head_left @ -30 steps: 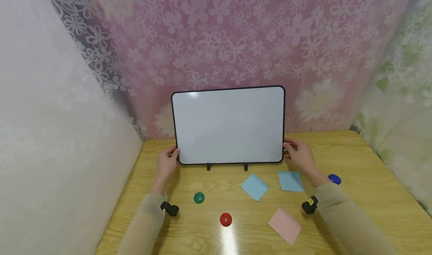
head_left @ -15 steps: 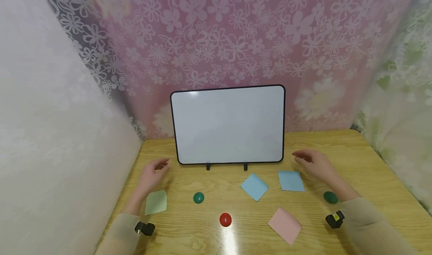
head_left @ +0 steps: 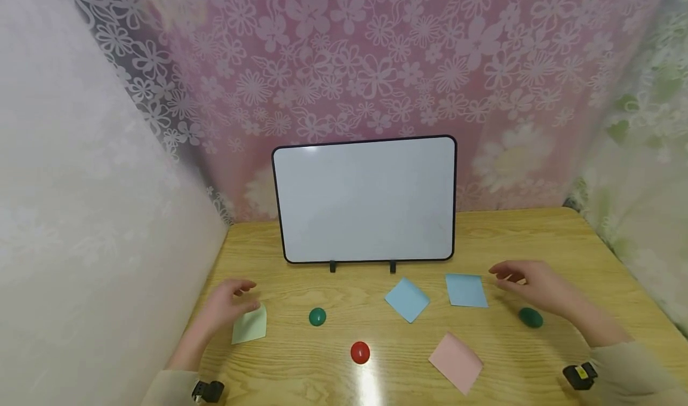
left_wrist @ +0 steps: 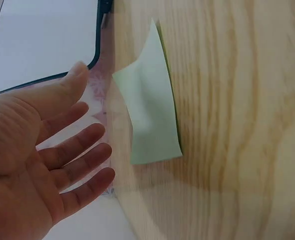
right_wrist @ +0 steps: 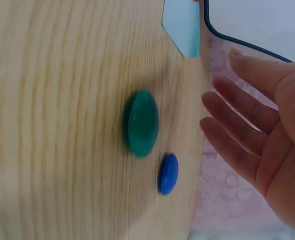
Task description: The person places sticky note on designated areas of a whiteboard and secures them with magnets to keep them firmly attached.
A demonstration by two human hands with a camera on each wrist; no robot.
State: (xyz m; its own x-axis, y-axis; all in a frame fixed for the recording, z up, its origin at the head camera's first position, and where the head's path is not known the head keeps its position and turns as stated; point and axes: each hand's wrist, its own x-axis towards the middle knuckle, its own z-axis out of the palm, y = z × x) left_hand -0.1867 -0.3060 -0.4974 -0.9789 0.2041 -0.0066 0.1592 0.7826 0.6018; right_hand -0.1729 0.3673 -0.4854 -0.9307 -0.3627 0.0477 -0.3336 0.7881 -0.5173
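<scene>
on the right wrist camera (head_left: 575, 377), a yellow label (head_left: 581, 372), any print too small to read; at the far side of the table (head_left: 510, 230), before a pink floral backdrop (head_left: 333, 65), a whiteboard (head_left: 365, 203) standing on two black feet (head_left: 332, 267), face turned to the near side, long axis running left to right; off its lower left corner, the left hand (head_left: 226, 303), wide, fingers loosely bent, thumb well apart from them, just beside a green note (left_wrist: 155, 112), squarish and bowed; off the opposite corner, the right hand (head_left: 537, 283), likewise wide and loosely bent, apart from the outer blue note (head_left: 466, 291) and the outer green disc (head_left: 531, 317); past that disc in the right wrist view, a blue disc (right_wrist: 169, 174), hidden in the head view; in front of the whiteboard, an inner blue note (head_left: 407, 300), turned to a diamond, and, left of it, an inner green disc (head_left: 317, 317); nearer still, a red disc (head_left: 360, 353) and, to its right, a pink note (head_left: 455, 363), aslant.
</scene>
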